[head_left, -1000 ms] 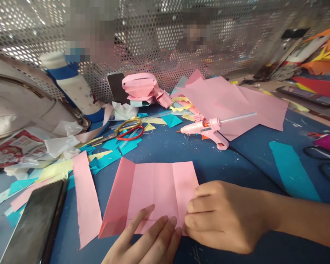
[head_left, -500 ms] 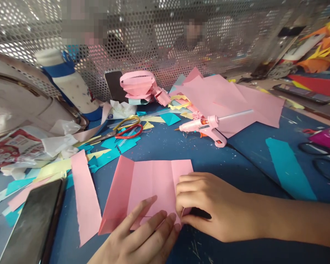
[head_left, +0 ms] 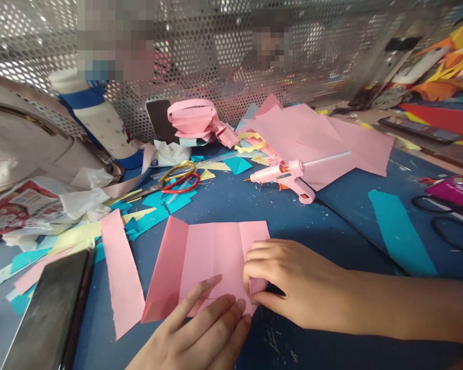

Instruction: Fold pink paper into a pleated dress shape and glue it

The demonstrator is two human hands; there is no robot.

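Observation:
A creased pink paper sheet (head_left: 204,259) lies on the blue table in front of me, its left flap standing up. My left hand (head_left: 200,334) rests with fingers stretched flat on the sheet's near edge. My right hand (head_left: 293,285) pinches the sheet's right near corner, fingers curled around the lifted edge, thumb underneath.
A pink glue gun (head_left: 289,174) lies beyond the sheet, on more pink paper (head_left: 316,139). Scissors (head_left: 175,182) and paper scraps sit at left, a pink strip (head_left: 119,272) and a phone (head_left: 46,313) at near left. A teal strip (head_left: 399,231) lies at right. A mesh screen stands behind.
My right hand has slid left over the sheet's right side and closed on its near corner, lifting that edge. The left hand has stayed pressed on the near edge.

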